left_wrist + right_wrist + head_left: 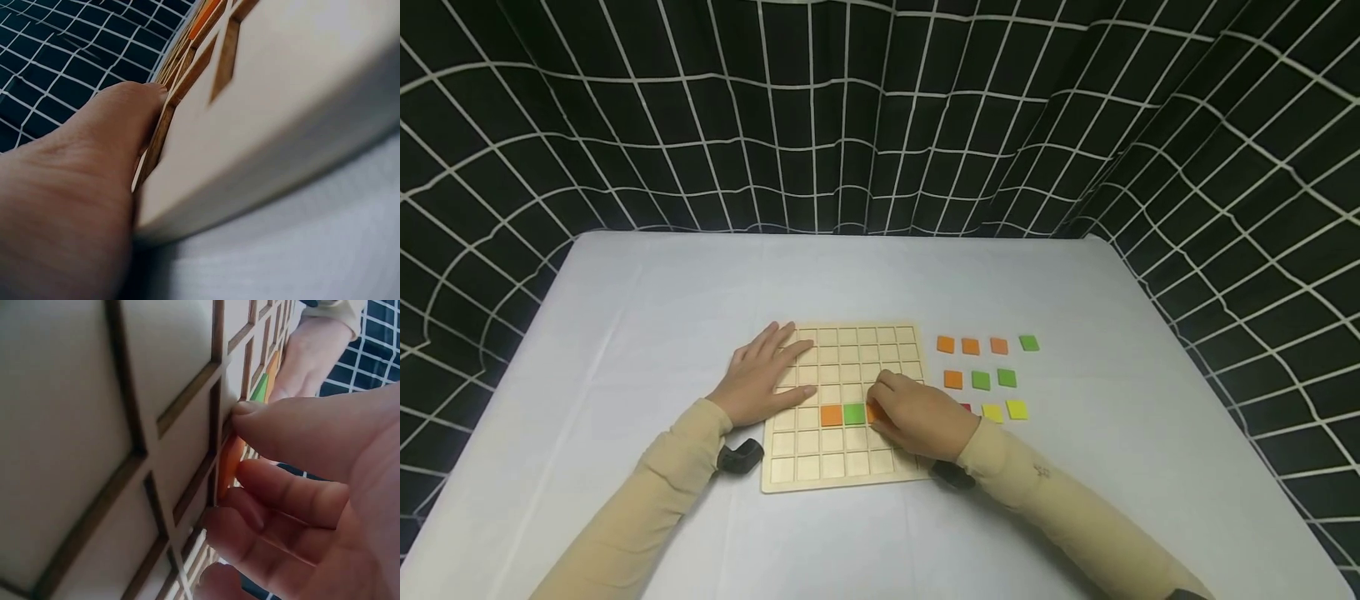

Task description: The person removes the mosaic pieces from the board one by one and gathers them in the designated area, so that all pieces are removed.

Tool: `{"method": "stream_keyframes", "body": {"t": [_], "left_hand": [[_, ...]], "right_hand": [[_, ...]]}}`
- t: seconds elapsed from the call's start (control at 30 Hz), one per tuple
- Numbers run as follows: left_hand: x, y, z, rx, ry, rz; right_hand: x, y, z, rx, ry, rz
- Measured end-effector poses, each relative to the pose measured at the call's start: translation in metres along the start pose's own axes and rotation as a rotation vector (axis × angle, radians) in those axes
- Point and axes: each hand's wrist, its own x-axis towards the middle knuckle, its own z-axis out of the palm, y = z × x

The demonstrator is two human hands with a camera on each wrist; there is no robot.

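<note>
A pale wooden grid board (832, 464) lies on the white table. In one of its rows sit an orange square tile (831, 415) and a green square tile (854, 414) side by side. Just right of the green one, my right hand (921, 417) pinches another orange tile (230, 464) between thumb and fingertips, at a cell of the same row. The head view shows only a sliver of that tile. My left hand (762, 377) rests on the board's left edge with its fingers spread, its thumb pointing towards the grid's middle.
Right of the board lie loose tiles in rough rows: orange ones (970, 346), green ones (981, 380) and yellow ones (1017, 409). A red tile (966, 407) is partly hidden by my right hand. Behind the table hangs a black cloth (827, 108) with a white grid.
</note>
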Motion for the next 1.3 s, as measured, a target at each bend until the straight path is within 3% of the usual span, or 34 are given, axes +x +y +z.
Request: {"method": "stream_keyframes", "body": {"t": [0.3, 0.67, 0.8, 0.9, 1.1, 1.3], "left_hand": [[-0.004, -0.003, 0.004, -0.014, 0.006, -0.006], [-0.006, -0.004, 0.009, -0.028, 0.002, -0.004], [-0.003, -0.005, 0.009, -0.008, -0.002, -0.003], [-0.001, -0.004, 0.005, 0.000, -0.006, -0.002], [0.001, -0.003, -0.002, 0.019, -0.018, -0.003], [0.002, -0.001, -0.003, 0.016, -0.020, -0.004]], "right_hand": [[0.001, 0.000, 0.004, 0.092, -0.022, -0.007], [-0.008, 0.008, -0.007, 0.087, -0.017, -0.014], [-0.029, 0.017, -0.025, 0.110, -0.012, 0.029], [-0.053, 0.023, -0.037, 0.095, -0.042, 0.112], [-0.096, 0.030, -0.035, 0.054, -0.134, 0.277], [-0.114, 0.032, -0.025, 0.110, -0.135, 0.234]]}}
